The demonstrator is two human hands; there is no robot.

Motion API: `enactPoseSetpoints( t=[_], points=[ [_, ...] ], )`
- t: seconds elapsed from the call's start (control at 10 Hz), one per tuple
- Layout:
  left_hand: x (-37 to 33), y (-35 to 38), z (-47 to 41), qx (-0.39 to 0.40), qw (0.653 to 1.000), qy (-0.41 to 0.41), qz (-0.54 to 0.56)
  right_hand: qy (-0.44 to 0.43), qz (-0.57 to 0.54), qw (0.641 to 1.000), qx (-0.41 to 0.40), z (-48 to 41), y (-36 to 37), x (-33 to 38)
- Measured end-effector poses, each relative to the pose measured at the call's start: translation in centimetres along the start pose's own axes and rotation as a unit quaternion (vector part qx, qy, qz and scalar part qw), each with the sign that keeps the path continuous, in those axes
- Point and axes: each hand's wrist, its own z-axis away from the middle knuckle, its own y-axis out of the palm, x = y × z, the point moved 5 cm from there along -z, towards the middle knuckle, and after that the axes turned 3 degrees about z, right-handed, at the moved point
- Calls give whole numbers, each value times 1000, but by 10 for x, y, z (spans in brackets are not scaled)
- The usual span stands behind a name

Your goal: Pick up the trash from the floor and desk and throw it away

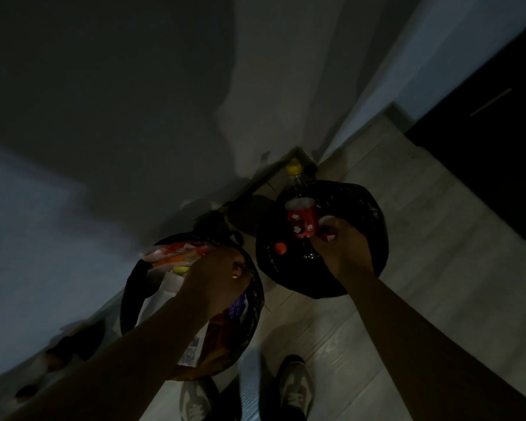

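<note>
Red-label bottle (302,221) pinched by right hand (343,247) fingers over black bin (369,205); left hand (216,275) fingers obscured, grip cannot tell.

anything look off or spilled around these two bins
Nothing looks spilled on the floor. The left bin looks packed to its rim with wrappers, so more may slide off. The right hand holds a bottle over the other bin.

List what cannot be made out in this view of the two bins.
- Head view, left hand: grip hidden by its own back; unclear whether it holds the wrappers.
- Left bin: contents mostly covered by that forearm.
- Right hand: small red piece beside the red cup, too dim to identify.
- Lower-left corner: dark shapes, blurred.
</note>
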Motion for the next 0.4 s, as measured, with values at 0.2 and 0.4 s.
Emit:
enactPoseSetpoints(
  t=[0.2, 0.4],
  points=[
    [-30, -29, 21, -25, 999, 18, -21, 3, -44, 999, -8, 45, -33, 10],
    [-81, -82, 69, -44, 999, 8, -14, -33, -115, 993, -20, 110, -85, 39]
  ],
)
